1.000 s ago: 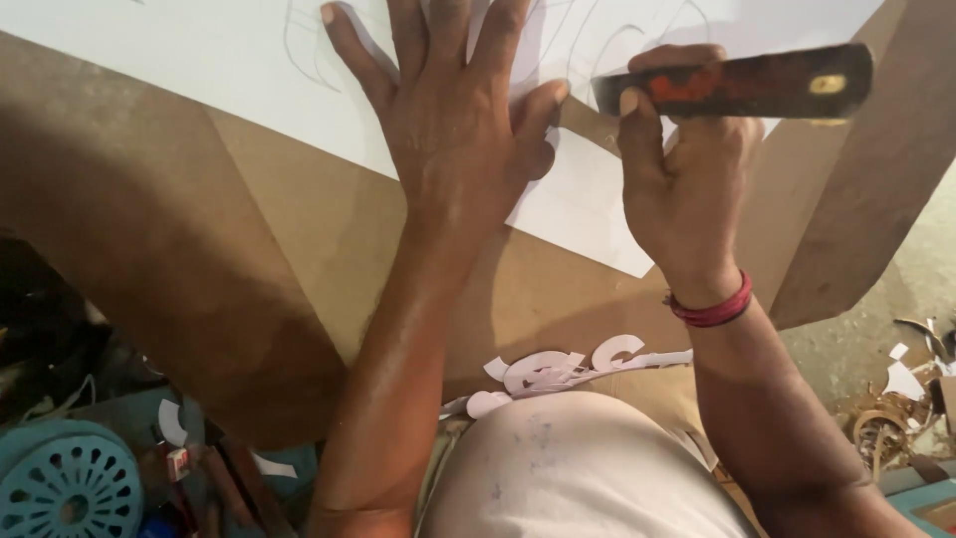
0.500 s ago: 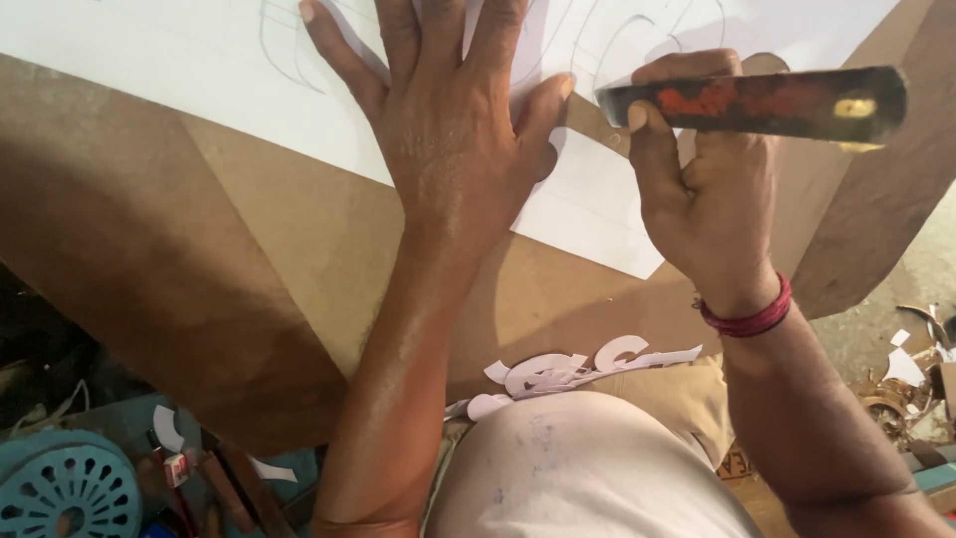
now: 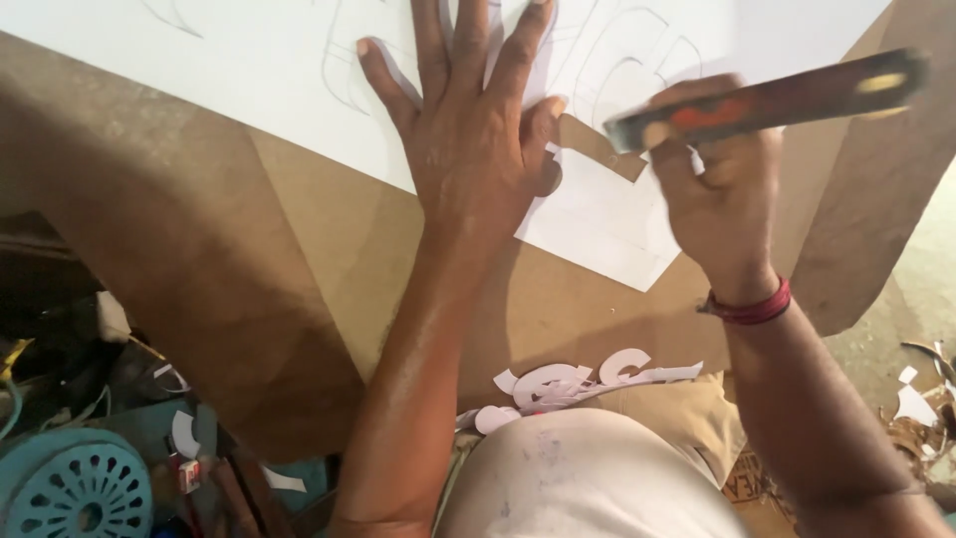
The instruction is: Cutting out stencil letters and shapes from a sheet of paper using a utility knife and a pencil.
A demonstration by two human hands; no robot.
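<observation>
**Flat palm on the sheet, blade handle in the other fist**

Here, in the head view, the left hand (image 3: pixel 478 149) lies palm-down on a white paper sheet (image 3: pixel 249 90), its fingers (image 3: pixel 383 85) spread wide and holding nothing, simply pressing the sheet flat. Faint pencilled curves show on the paper around and above the fingertips. The sheet rests on a large brown board (image 3: pixel 299 259) that slopes across the frame and serves as the counter; the thumb of that hand sits right at a notch cut out of the paper's lower edge, where the brown shows through.

Just to the right, the right hand (image 3: pixel 712 184) is curled tight around a long dark tool (image 3: pixel 767 100) with a reddish patch on its handle and a pale yellow spot near its far end. The tool lies nearly level, tilted slightly upward to the right, and is blurred; its near end sits above the notch, close beside the left thumb. Whether the tip touches the paper cannot be told. A red wristband (image 3: pixel 752 307) circles the right wrist.

Lower down, white paper offcuts (image 3: pixel 578 384) in curved shapes rest at the board's near edge, against the person's lap. At bottom left a teal slotted disc (image 3: pixel 70 488) lies among clutter on the floor, and more scraps sit at the far right.
</observation>
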